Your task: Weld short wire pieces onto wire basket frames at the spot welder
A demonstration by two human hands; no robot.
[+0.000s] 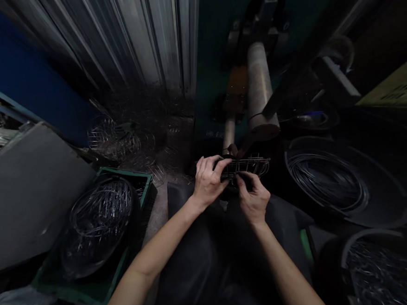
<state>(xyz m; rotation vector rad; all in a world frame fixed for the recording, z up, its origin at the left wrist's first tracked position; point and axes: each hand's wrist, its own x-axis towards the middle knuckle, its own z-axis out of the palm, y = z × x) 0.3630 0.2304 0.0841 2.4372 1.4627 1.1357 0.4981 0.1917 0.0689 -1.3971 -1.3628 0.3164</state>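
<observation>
Dark metal wire is forming the openwork wire frame (258,163) that you are holding out in front of you, just above the near edge of your lap and right below the machine's parts. Your left hand (208,179) is gripping its left portion, with the fingers reaching over the top and the thumb and forefinger leaving only a narrow gap around the wires. Your right hand (255,199) is working close beside it at the near edge, its thumb and forefinger bent toward each other; whether they are pinching the wire itself or some small piece, you cannot tell in this dim light.

Beyond the frame, a green machine (213,49) is standing upright, and its thick metal cylinder (259,74) is slanting down toward your hands, with a thinner rod (228,134) beside it on the left. Dark cloth (203,250) is covering your lap.

On your left, a green crate (72,295) is supporting a black bowl (81,268), which is holding a tangle of wire pieces (102,201). Behind it, loose wire (115,140) is lying scattered over the floor, in front of a corrugated metal wall (129,37). On your right, a black tub (384,195) is holding coiled wire (326,181), and nearer to you a round container (345,258) is holding many small metal pieces (386,270).
</observation>
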